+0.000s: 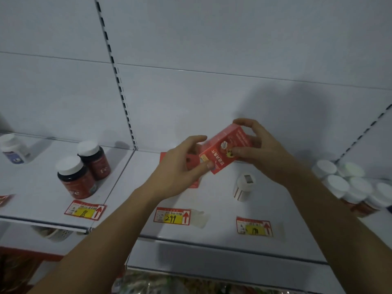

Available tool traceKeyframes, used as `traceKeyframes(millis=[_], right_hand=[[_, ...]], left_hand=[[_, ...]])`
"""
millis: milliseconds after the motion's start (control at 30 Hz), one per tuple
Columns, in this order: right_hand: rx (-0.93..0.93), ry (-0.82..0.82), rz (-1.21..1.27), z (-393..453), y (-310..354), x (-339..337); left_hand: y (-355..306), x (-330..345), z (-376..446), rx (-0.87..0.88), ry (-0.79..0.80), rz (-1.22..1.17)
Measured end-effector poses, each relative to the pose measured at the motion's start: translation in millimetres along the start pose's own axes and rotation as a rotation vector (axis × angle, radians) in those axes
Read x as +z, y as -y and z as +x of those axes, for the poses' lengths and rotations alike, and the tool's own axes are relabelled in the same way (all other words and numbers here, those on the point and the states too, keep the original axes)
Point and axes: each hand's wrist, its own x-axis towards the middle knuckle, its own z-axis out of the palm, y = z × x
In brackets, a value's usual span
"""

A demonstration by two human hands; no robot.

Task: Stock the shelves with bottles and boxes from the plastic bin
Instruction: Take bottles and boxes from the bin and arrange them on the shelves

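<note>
At frame centre we pinch the red box tilted above the shelf, left hand at its near corner and right hand curled round its far end, so lowering it carelessly could topple the white bottle just beneath.

The red box looks like glossy printed card; the shelf is smooth matt painted metal; the dark bottles are shiny plastic with matt white caps.
</note>
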Motion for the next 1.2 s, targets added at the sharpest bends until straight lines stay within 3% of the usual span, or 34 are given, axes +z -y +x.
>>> traceKeyframes(millis=[300,500,600,833,1200], right_hand=[[-0.136,0.048,-0.698,3,6,-5],[-0.210,0.101,-0.773,12,5,12],[-0.184,0.127,-0.836,18,3,10],[-0.042,0.151,-0.963,42,-27,16],[-0.042,0.174,-1.025,61,-57,39]], left_hand=[[-8,-11,19,0.056,0.005,-0.040],[-14,-10,25,0.134,-0.044,0.107],[-6,-14,24,0.185,-0.048,0.333],[27,-13,15,0.029,0.381,0.802],[54,-1,7,0.078,0.383,0.911]])
